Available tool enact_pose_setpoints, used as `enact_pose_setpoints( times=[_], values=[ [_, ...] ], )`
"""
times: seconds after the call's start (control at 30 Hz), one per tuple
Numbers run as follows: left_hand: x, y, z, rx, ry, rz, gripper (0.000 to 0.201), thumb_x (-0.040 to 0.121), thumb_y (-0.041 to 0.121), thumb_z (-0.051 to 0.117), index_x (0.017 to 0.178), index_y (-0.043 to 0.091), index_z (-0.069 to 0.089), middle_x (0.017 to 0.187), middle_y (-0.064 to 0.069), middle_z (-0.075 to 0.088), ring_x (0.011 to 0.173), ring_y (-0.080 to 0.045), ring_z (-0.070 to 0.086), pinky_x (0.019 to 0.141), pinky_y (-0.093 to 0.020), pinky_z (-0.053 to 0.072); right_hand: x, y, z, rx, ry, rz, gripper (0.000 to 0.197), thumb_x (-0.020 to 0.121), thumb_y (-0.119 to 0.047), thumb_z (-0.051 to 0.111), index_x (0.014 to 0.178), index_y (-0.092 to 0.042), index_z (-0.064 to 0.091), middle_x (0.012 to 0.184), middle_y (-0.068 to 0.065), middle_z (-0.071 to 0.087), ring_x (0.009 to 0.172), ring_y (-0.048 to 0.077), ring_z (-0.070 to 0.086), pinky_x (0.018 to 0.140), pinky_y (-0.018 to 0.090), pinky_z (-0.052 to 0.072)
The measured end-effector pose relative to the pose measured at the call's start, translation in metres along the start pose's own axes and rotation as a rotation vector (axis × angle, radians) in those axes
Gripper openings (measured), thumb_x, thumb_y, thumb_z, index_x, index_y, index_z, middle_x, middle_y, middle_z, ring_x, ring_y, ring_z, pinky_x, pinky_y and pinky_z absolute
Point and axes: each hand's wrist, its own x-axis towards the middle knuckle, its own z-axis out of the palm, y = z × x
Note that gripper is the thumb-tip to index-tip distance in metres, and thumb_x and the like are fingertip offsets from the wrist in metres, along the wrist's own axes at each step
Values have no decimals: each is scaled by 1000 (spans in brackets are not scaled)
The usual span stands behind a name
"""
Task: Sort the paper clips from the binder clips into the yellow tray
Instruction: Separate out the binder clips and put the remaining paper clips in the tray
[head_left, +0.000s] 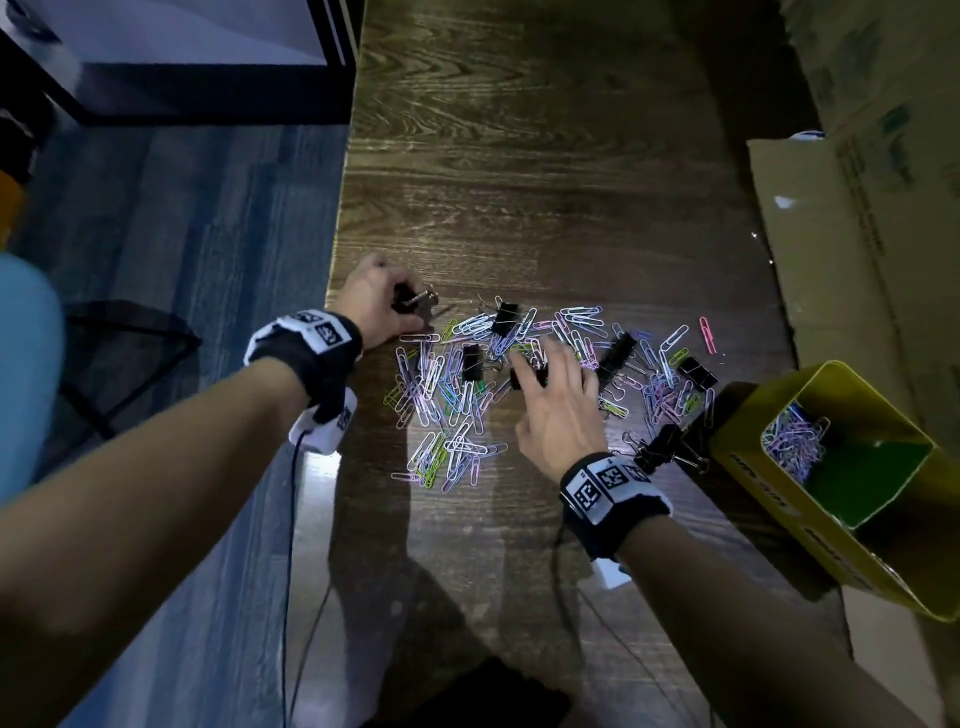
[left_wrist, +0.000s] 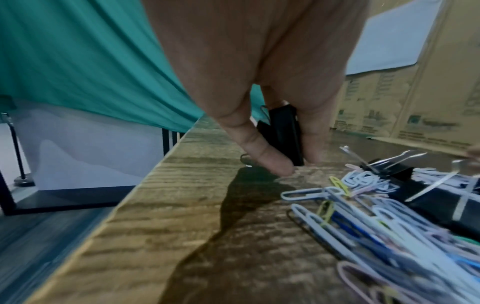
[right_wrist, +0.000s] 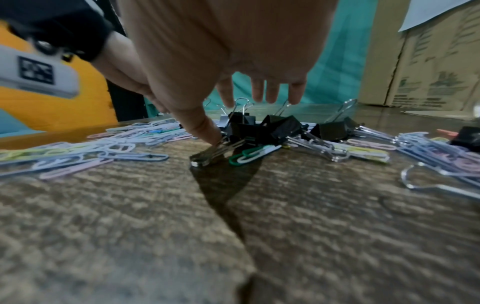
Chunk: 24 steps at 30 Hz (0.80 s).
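Observation:
Several pastel paper clips (head_left: 457, 395) lie scattered on the wooden table (head_left: 519, 182), mixed with black binder clips (head_left: 615, 356). My left hand (head_left: 382, 306) grips black binder clips (left_wrist: 285, 133) at the table's left edge, fingers curled round them. My right hand (head_left: 556, 400) hovers over the middle of the pile with fingers spread and straight; its thumb (right_wrist: 205, 129) touches the wire handle of a binder clip (right_wrist: 249, 127). The yellow tray (head_left: 769, 436) at the right holds a heap of paper clips (head_left: 792, 441).
Cardboard boxes (head_left: 857, 234) line the table's right side behind the tray. The table's left edge (head_left: 335, 270) drops to a grey floor. Another binder clip (head_left: 665, 449) lies just left of the tray. Wrist-camera cables hang near the front.

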Motion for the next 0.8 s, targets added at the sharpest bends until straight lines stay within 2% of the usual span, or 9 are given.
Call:
enact_pose_setpoints(
  times=[0.1, 0.17, 0.27, 0.33, 0.43, 0.5, 0.6, 0.7, 0.8],
  values=[
    [16, 4, 3, 81, -50, 47, 43, 73, 18, 77, 113, 14, 63, 125, -14, 44, 113, -29, 47, 98, -30, 37, 7, -9, -2, -5, -55, -140, 102, 74, 3, 58, 148, -39, 1, 157, 15, -11, 145, 35, -9, 112, 57, 0],
    [17, 6, 5, 136, -67, 87, 49, 74, 24, 76, 120, 17, 59, 131, -13, 41, 119, -29, 45, 102, -37, 36, 14, -16, -1, -101, -87, -237, 96, 76, -3, 58, 148, -39, 4, 158, 10, -14, 144, 35, -13, 111, 60, -4],
    [1, 8, 14, 254, 188, 197, 41, 81, 31, 66, 118, 16, 57, 126, -14, 46, 111, -31, 48, 94, -51, 43, 21, -16, -2, -162, -119, -199, 85, 80, -22, 60, 149, -31, 11, 159, 6, -7, 145, 35, -10, 110, 63, -3],
    [-15, 9, 29, 256, 269, 359, 29, 87, 27, 57, 113, 14, 59, 117, -14, 53, 104, -29, 51, 87, -50, 45, 20, -12, -4, -151, -137, -148, 83, 83, -32, 58, 150, -24, 11, 160, 4, -2, 145, 34, -8, 111, 64, -2],
    [-33, 4, 57, 320, 100, 529, 37, 91, 31, 50, 125, 18, 53, 133, -12, 50, 120, -30, 47, 98, -53, 40, 14, -5, -6, -143, -123, -92, 82, 85, -37, 56, 150, -17, 12, 160, 4, 2, 146, 33, -5, 111, 62, -4],
    [-41, 1, 70, 414, -76, 409, 52, 94, 44, 37, 142, 25, 31, 154, -7, 22, 140, -29, 21, 112, -54, 19, 11, 0, -5, -140, -115, -38, 83, 83, -36, 58, 150, -15, 13, 159, 5, 6, 146, 33, -4, 111, 62, -3],
    [-58, -7, 87, 483, -215, 283, 63, 94, 56, 15, 148, 27, 1, 155, 2, -10, 143, -25, -11, 115, -54, -1, 9, 7, -4, -130, -115, 21, 82, 83, -37, 57, 150, -14, 14, 159, 6, 10, 146, 32, -1, 112, 60, -1],
    [-85, -8, 95, 497, -265, 328, 69, 88, 59, 2, 147, 24, -2, 155, 5, -9, 143, -24, -12, 115, -53, -2, 6, 13, -5, -101, -118, 37, 81, 84, -36, 56, 150, -13, 14, 158, 6, 13, 146, 31, 1, 113, 59, 1],
    [-112, -9, 101, 476, -305, 382, 66, 91, 56, 9, 148, 23, 0, 152, 8, -13, 142, -21, -16, 116, -51, -3, 1, 18, -3, -90, -108, 49, 78, 85, -33, 55, 150, -13, 15, 157, 6, 14, 146, 30, 4, 113, 58, 3]
  ],
)
